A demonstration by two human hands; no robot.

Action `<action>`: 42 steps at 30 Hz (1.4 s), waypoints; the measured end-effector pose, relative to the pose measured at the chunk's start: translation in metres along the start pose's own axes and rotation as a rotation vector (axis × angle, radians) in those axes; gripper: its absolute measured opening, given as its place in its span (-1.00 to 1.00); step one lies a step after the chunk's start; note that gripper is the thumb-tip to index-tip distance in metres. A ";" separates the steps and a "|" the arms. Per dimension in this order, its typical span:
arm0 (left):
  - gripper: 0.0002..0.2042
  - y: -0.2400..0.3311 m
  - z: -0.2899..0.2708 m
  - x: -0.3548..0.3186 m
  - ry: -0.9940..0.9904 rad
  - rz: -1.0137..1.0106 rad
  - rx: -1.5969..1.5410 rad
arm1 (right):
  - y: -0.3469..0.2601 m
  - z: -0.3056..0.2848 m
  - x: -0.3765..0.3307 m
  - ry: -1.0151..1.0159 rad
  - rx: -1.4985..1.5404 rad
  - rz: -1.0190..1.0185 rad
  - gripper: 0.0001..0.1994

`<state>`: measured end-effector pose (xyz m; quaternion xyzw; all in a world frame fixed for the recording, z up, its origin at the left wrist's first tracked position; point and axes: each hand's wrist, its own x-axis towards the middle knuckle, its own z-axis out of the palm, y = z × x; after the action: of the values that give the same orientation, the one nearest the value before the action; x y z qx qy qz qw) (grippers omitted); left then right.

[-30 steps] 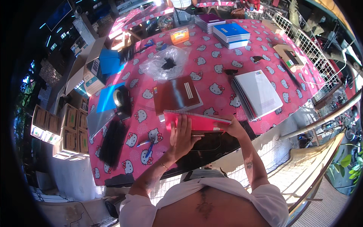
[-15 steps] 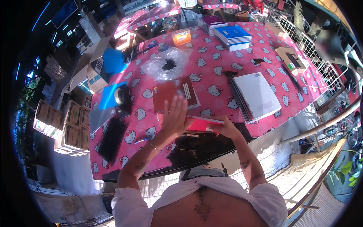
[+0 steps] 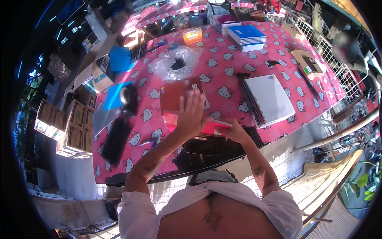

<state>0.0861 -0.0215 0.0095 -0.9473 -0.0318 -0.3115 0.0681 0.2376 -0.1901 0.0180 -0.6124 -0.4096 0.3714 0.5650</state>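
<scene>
Lifted off since half a second ago, left hand [image 3: 193,113] hovers flat, fingers spread, over the pink notebook [image 3: 199,126]; right hand [image 3: 232,129] pinches its right edge; pressing down likely follows.

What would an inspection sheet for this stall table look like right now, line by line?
Surface: table with a pink cartoon-cat cloth, crowded.
Job's things: pink notebook at the near edge; brown notebook behind it.
Hands: left hand flat and open over the pink notebook; right hand grips its right end.
Clutter: white spiral notebooks, blue notebook stack, crumpled clear plastic bag, tape roll, black spiral bindings, orange box.
Cables: nothing seen.
Surroundings: cardboard boxes on the left, white wire rack on the right.
</scene>
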 end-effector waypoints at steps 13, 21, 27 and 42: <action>-0.17 0.034 -0.007 0.017 -0.154 0.196 -0.145 | 0.005 -0.002 0.000 0.039 -0.048 -0.108 -0.57; -0.22 0.044 -0.021 0.047 -0.076 0.157 -0.185 | 0.008 0.001 0.004 0.040 -0.060 0.026 -0.60; -0.25 0.042 -0.049 -0.008 0.177 -0.153 -0.372 | 0.030 0.005 -0.013 0.094 -0.156 -0.158 -0.58; -0.40 -0.110 -0.052 -0.248 -0.333 -0.795 -0.243 | 0.012 0.152 -0.055 0.292 -0.974 -0.413 -0.46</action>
<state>-0.1554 0.0756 -0.0848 -0.8998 -0.3672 -0.1580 -0.1747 0.0783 -0.1822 -0.0078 -0.7550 -0.5633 -0.0688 0.3284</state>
